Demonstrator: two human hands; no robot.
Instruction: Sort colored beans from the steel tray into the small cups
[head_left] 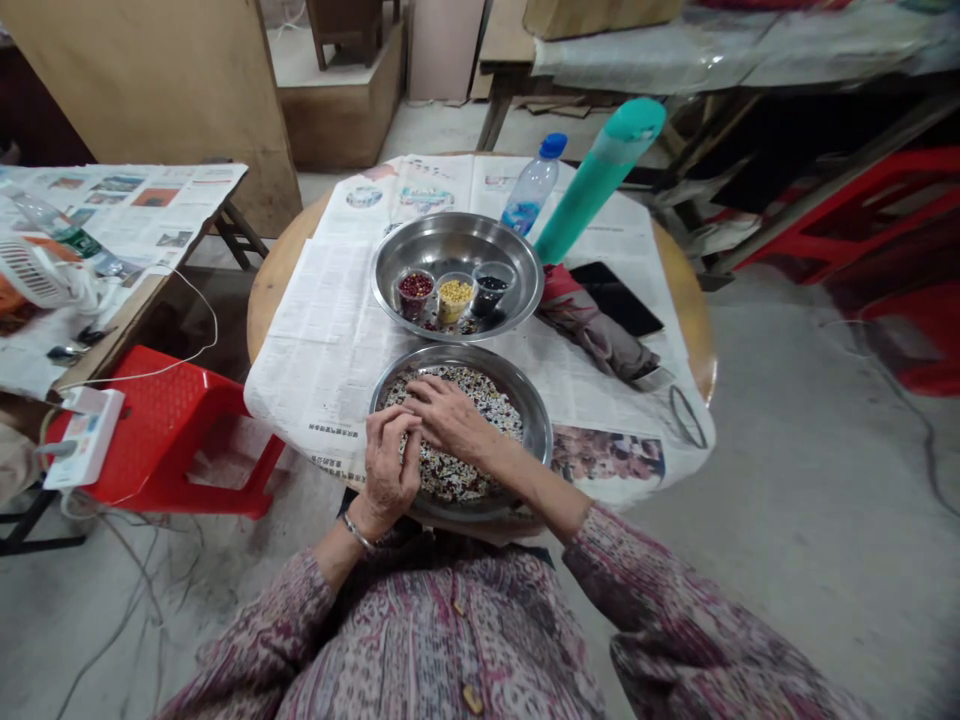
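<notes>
A steel bowl [537,420] at the near side of the round table holds mixed white, dark and reddish grains and beans [480,480]. Over its left rim, my left hand [391,462] is closed with bent fingers. My right hand [454,418] reaches across the grains, fingers drawn together and meeting the left fingertips; anything between them is too small to make out. Just behind stands a wider steel basin [457,235]. In it are three clear cups: one of red beans [415,290], one of yellow beans [454,298], one of black beans [492,288].
Newspaper [300,350] covers the table. Behind the basin are a blue-capped bottle [531,190] and a tall green container [600,180]. A dark phone [619,298] and a folded umbrella-like bundle [596,330] lie right. A red stool [172,430] carries a power strip [86,440].
</notes>
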